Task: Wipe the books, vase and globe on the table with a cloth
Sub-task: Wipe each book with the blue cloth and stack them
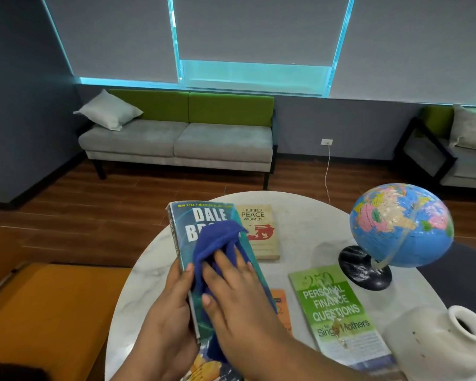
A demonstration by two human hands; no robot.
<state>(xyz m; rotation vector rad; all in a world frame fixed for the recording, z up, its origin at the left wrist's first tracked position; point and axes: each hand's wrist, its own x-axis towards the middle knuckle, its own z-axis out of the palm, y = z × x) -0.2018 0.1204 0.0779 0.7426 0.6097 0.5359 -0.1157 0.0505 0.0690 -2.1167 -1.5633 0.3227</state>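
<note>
Right hand (pixel 232 295) flat on cloth (pixel 217 243) | left hand (pixel 168 312) grips book (pixel 208 214) | long axis runs away, title end far

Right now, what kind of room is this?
Probably a lounge or waiting room, maybe in an office: a grey-and-green sofa sits under roller blinds, and a round marble table holds a globe.

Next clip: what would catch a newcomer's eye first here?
The blue cloth at centre, pressed flat by the right hand onto a teal paperback that the left hand grips by its edge. To the right, a bright globe stands on the marble table, with a white vase nearer the camera.
</note>
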